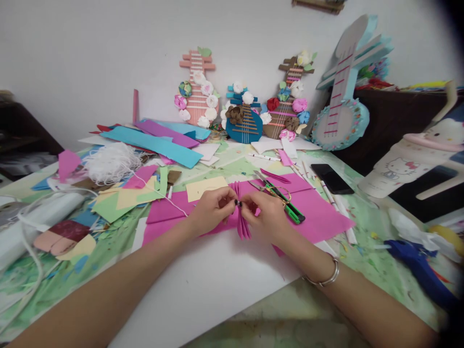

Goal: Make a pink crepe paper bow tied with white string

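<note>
Both hands meet at the middle of a pleated strip of magenta paper (243,229), folded like a fan and pinched narrow at its centre. My left hand (214,207) has its fingertips closed on the left side of the pinch. From the right, my right hand (266,215) closes its fingers on the same spot. Whether a thread or tie lies between the fingertips is too small to tell. Flat magenta paper (319,215) lies under and around the hands. Beside my right hand are a green utility knife (294,212) and scissors (259,180) with thin handles.
Decorated cardboard instruments (244,128) lean on the wall. White yarn (114,163) and paper scraps (119,198) lie left, blue paper strips (152,145) behind. Rightward are a phone (332,178), a tumbler (395,166) and a blue glue gun (416,268). A white board (195,285) lies in front.
</note>
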A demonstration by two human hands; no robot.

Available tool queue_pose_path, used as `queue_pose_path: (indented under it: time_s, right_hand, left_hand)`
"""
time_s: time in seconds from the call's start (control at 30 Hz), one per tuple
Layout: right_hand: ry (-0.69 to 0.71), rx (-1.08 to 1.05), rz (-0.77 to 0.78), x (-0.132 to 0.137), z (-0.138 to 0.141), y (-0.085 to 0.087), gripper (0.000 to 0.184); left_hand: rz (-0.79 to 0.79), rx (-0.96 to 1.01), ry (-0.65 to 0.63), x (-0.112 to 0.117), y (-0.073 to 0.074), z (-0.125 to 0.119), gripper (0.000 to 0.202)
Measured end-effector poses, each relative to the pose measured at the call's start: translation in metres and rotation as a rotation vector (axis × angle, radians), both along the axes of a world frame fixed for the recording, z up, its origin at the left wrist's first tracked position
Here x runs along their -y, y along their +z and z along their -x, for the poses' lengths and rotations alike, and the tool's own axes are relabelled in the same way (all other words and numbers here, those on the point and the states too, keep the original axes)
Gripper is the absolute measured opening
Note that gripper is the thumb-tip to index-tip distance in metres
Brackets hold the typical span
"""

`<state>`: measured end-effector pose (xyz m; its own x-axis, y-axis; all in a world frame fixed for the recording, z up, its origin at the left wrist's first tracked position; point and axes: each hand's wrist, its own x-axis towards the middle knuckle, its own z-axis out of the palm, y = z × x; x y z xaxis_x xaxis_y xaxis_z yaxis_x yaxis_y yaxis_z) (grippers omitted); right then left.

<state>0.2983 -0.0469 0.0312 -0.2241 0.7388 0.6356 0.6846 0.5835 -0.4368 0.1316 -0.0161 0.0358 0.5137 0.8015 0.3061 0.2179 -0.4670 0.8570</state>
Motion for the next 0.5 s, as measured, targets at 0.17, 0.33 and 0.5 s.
queue_pose_path:
  time_s: [0.17,0.33,0.5]
  right_hand:
    - [0.051,-0.095,0.098,-0.0024,-0.0021,-0.0042,0.013]
    - [0.034,-0.077,0.052,-0.0023,-0.0021,-0.0060,0.013]
    - [0.032,-0.023,-0.024,-0.0029,-0.0030,-0.0030,0.015]
  left_hand:
    - [0.100,0.093,-0.007,-0.0008,0.0009,0.0000,0.008]
    - [0.123,0.113,-0.050,-0.0021,0.0014,0.0007,0.007]
    - [0.133,0.081,-0.049,-0.0016,0.0029,0.0020,0.008]
